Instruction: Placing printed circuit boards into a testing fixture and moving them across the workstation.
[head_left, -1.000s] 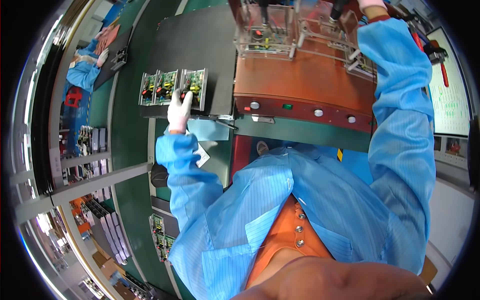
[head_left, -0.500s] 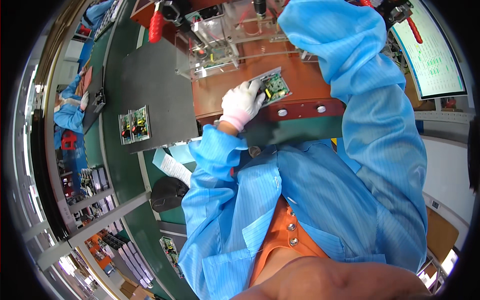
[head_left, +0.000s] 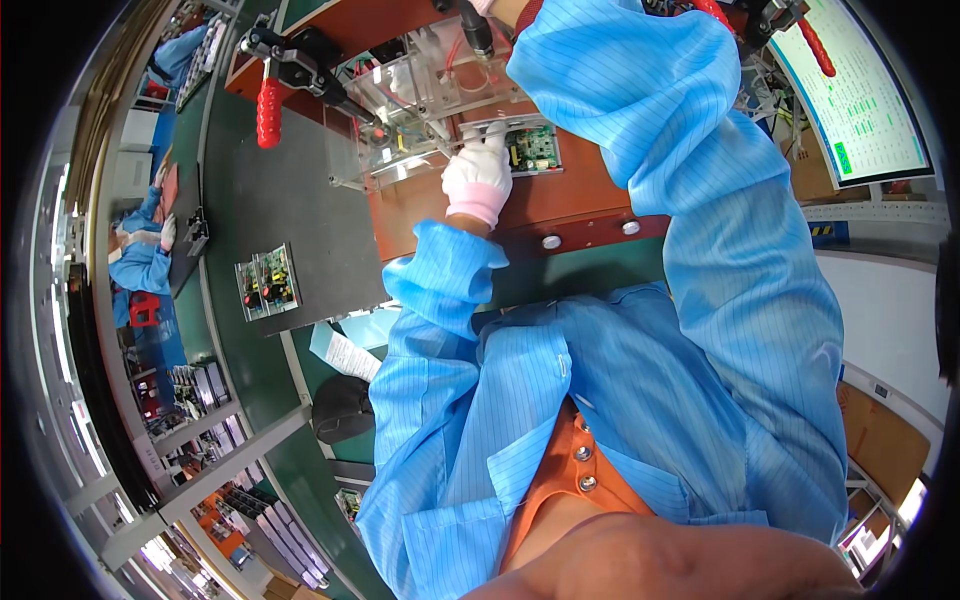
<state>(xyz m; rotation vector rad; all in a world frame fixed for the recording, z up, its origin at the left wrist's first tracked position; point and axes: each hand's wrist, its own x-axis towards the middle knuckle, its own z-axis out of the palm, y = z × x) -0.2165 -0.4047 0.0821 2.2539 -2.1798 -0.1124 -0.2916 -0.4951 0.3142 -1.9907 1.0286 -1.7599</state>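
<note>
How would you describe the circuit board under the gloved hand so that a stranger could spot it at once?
Find the reddish-brown test bench at the top. Beside its clear acrylic fixture lies a small green circuit board, touched by the white-gloved left hand. Unlike the paired boards on the grey mat, it lies alone.

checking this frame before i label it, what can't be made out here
- Right hand: head view, cut off by the top edge beyond the blue sleeve; its grip cannot be told.
- Left hand fingertips: hidden under the clear fixture, so contact with the green circuit board is unclear.
- Monitor: content too small and bent at the rim.
- Two boards on the dark mat: parts too small.
</note>
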